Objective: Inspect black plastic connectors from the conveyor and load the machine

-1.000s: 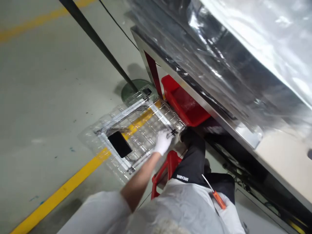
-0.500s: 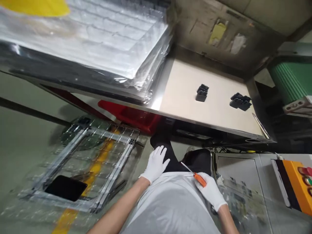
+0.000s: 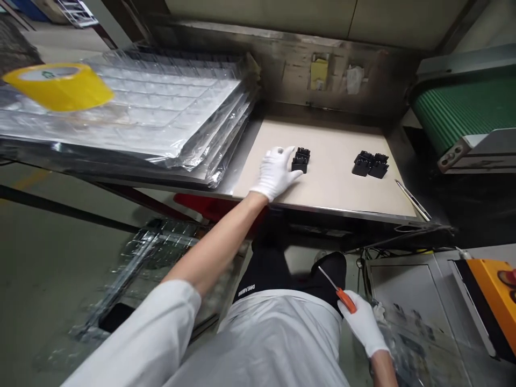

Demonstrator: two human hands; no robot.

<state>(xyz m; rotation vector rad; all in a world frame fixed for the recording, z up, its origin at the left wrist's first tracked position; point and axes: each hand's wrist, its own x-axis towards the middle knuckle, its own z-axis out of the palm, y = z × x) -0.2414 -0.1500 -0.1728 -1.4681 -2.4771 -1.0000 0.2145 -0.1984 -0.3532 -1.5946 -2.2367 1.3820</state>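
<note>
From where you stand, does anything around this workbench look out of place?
Yes: a clear plastic tray lies on the floor below the bench, with a black panel on it. It looks odd because the other trays, wrapped in film, are stacked up on the bench.

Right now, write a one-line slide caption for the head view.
Gloved left hand beside black plastic parts on a pale tabletop; gloved right hand grips an orange-handled screwdriver.
</note>
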